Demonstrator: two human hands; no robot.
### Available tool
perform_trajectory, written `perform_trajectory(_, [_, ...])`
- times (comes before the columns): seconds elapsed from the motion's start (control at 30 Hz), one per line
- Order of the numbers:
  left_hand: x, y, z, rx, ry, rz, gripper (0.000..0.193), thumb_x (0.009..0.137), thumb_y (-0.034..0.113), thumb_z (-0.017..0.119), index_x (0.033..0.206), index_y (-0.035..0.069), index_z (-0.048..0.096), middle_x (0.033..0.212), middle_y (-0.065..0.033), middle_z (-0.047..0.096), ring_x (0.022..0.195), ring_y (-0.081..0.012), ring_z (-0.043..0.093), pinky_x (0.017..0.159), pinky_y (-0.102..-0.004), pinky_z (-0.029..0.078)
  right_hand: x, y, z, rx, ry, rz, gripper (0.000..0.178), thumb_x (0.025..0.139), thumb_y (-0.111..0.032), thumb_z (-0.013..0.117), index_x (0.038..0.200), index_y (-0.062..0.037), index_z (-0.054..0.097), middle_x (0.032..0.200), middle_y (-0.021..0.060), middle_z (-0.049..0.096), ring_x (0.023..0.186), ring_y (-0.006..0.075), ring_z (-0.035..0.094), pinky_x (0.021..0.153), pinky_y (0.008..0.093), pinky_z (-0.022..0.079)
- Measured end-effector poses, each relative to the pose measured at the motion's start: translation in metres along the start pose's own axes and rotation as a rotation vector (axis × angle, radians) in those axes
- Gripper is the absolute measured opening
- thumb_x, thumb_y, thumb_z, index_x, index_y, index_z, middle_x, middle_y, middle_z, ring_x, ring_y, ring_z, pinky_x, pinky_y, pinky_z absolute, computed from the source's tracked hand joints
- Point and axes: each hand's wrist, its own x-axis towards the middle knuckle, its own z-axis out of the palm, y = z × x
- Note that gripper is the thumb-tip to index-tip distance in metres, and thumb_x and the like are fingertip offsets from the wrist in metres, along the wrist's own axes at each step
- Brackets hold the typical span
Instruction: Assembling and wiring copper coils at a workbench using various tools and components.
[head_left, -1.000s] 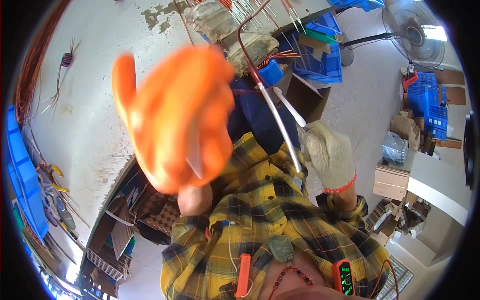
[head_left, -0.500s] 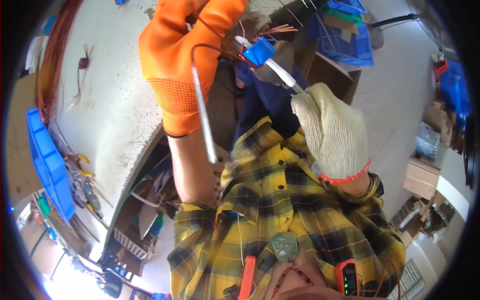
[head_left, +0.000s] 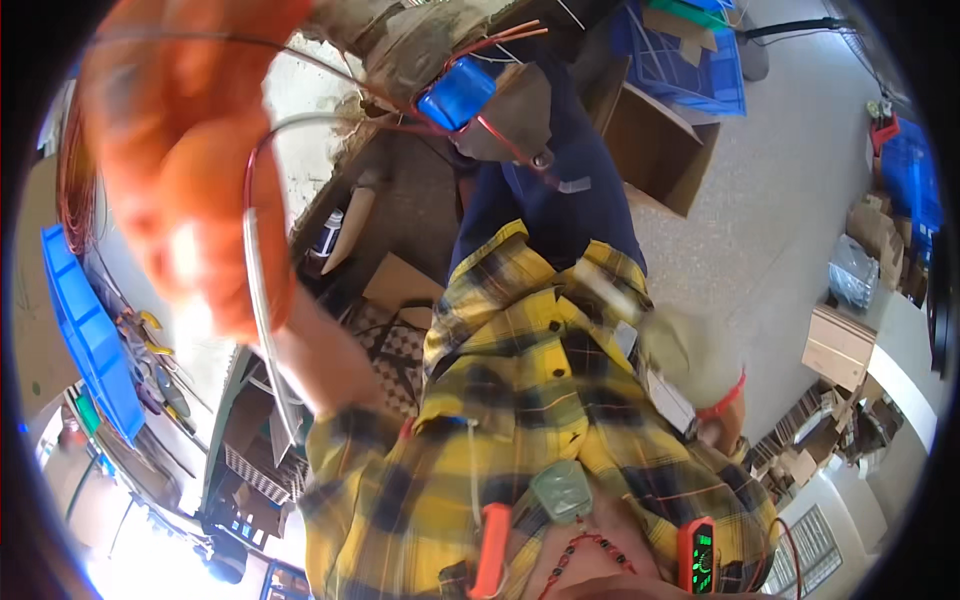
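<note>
My left hand, in an orange glove and smeared by motion, is at the upper left with a dark wire running across it. Its fingers seem closed on that wire. From the wire hangs a small blue-wrapped coil with bare copper ends and dark red leads. One lead bends in a loop and ends in a pale sleeve, in front of my left wrist. My right hand, in a pale knitted glove with a red cuff edge, is low at the right, apart from the coil and badly blurred. A whitish streak shows beside it.
At the left edge of the pale workbench are a blue tray, pliers and a bundle of copper wire. A cardboard box and a blue crate stand at the upper right.
My left hand has moved left, and the coil has shifted left with its wire stretched out longer. My right hand has left the white sleeve at the coil and dropped down to the right.
</note>
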Motion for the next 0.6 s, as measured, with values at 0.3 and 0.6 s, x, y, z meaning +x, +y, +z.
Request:
perform_trajectory(0.3, [0.0, -0.035, 0.031, 0.503, 0.169, 0.377, 0.028, 0.099, 0.005, 0.061, 0.119, -0.011, 0.072, 0.119, -0.0222, 0.075, 0.104, -0.0302, 0.073, 0.105, -0.041, 0.051, 0.066, -0.092, -0.01, -0.375, 0.655, -0.626, 0.027, 0.098, -0.033, 0.073, 0.089, -0.0086, 0.069, 0.073, 0.0143, 0.068, 0.063, 0.034, 0.069, 0.053, 0.0386, 0.052])
perform_trajectory(0.6, [0.022, -0.039, 0.082, 0.223, 0.267, -0.15, 0.025, 0.103, 0.009, 0.064, 0.121, -0.005, 0.075, 0.125, -0.0086, 0.074, 0.115, -0.0171, 0.063, 0.105, -0.0298, 0.045, 0.076, -0.105, -0.011, -0.362, 0.655, -0.72, 0.025, 0.103, -0.031, 0.068, 0.096, -0.0076, 0.066, 0.068, 0.0137, 0.062, 0.06, 0.0338, 0.067, 0.054, 0.0411, 0.053])
